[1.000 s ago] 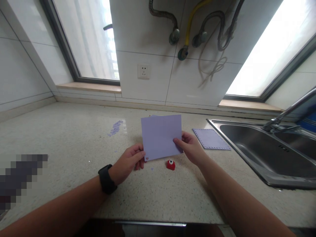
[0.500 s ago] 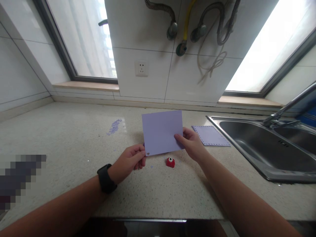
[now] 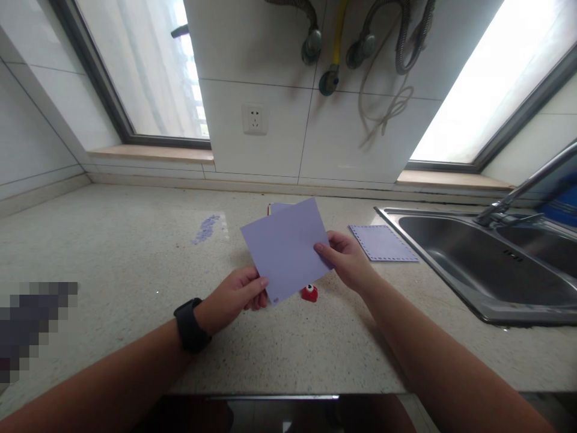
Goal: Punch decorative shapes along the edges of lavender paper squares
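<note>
A sheet of light purple paper (image 3: 288, 246) is held tilted above the countertop, with a small punched hole near its lowest corner. My left hand (image 3: 243, 288), a black watch on its wrist, pinches the left edge close to that corner. On the opposite edge, my right hand (image 3: 349, 258) grips the sheet with the thumb on top and the fingers behind. A small red craft punch (image 3: 309, 293) with a white top sits on the counter just below the paper, its upper part close to the sheet's edge.
Purple sheets with punched borders (image 3: 383, 243) lie at right beside the steel sink (image 3: 455, 270). Behind the held paper, another purple sheet (image 3: 279, 208) with a red edge beside it peeks out. Tiny purple cut-outs (image 3: 207, 230) are scattered on the countertop (image 3: 135, 252) at left.
The paper has turned counter-clockwise in my hands, its punched corner swinging lower and slightly right. The sheet behind it has come into view. The red punch has stayed on the counter.
</note>
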### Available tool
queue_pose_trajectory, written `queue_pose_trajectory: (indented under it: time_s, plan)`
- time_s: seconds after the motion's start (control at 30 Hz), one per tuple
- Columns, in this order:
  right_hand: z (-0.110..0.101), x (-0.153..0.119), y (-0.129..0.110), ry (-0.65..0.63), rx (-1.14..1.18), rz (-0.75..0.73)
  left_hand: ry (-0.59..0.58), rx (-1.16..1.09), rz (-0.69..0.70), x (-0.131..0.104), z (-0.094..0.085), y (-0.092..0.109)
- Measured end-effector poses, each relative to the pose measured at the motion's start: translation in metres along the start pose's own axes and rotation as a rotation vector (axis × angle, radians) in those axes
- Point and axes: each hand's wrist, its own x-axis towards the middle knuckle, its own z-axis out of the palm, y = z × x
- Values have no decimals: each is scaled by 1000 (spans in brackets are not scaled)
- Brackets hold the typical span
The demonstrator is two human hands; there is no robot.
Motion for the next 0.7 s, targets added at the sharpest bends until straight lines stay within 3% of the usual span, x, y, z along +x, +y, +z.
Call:
queue_pose_trajectory:
  time_s: [0.23, 0.4, 0.5, 0.6, 0.7]
  plan:
    - [16, -4, -9, -52, -83, -10, -49, 52, -72, -5, 3, 3]
    - [-1, 6, -6, 89, -218, -111, 58, 127, -81, -2, 2, 0]
    - [-21, 11, -5, 161, -537, -154, 170, 145, -71, 1, 0, -4]
    - [-34, 12, -4, 97, -910, -162, 224, 136, -62, 3, -1, -4]
    - [-34, 11, -4, 33, -992, -167, 266, 94, -42, 3, 0, -2]
